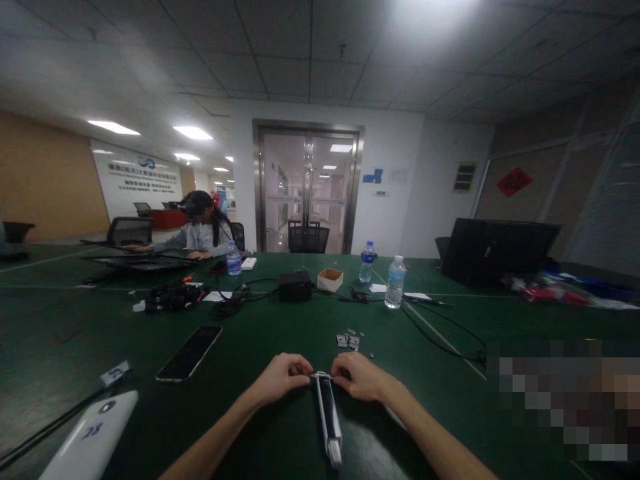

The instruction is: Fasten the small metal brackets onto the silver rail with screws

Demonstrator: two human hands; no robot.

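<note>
A long, narrow white-and-black bar lies on the green table in front of me, pointing away, with a thin metal part at its far end. My left hand pinches the left side of that end between thumb and fingertips. From the right, my right hand is closed at the same end, its fingertips touching the metal part. What exactly sits between the fingertips is too small to make out. Just beyond the right hand are small metal plates and a few tiny rings or nuts.
A black phone and a white device marked 28 lie left. Farther back are a black box, an open small carton, water bottles and cables. Another person sits at the far left. A black monitor stands right.
</note>
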